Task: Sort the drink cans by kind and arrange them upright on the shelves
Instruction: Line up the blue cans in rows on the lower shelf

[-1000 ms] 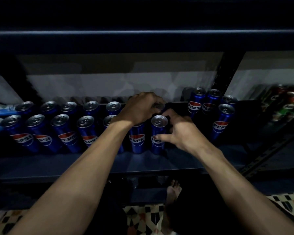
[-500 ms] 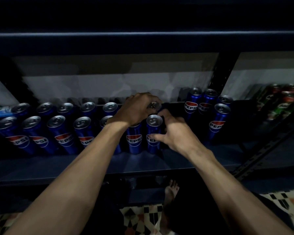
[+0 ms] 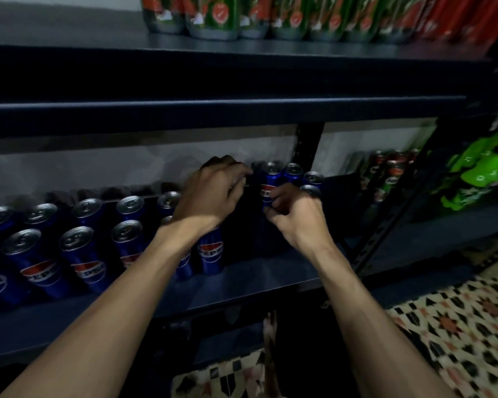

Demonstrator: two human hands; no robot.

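Right hand (image 3: 296,222) fingers (image 3: 275,196) curl round a Pepsi can (image 3: 270,178).

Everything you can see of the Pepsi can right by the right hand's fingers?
The Pepsi can is slim, blue, metal by its look, with a silver top and a red-white-blue logo partly hidden. It stands upright at the back of the shelf, leftmost of a small cluster of like cans. Curled fingers of the right hand overlap its lower part; grip unclear.
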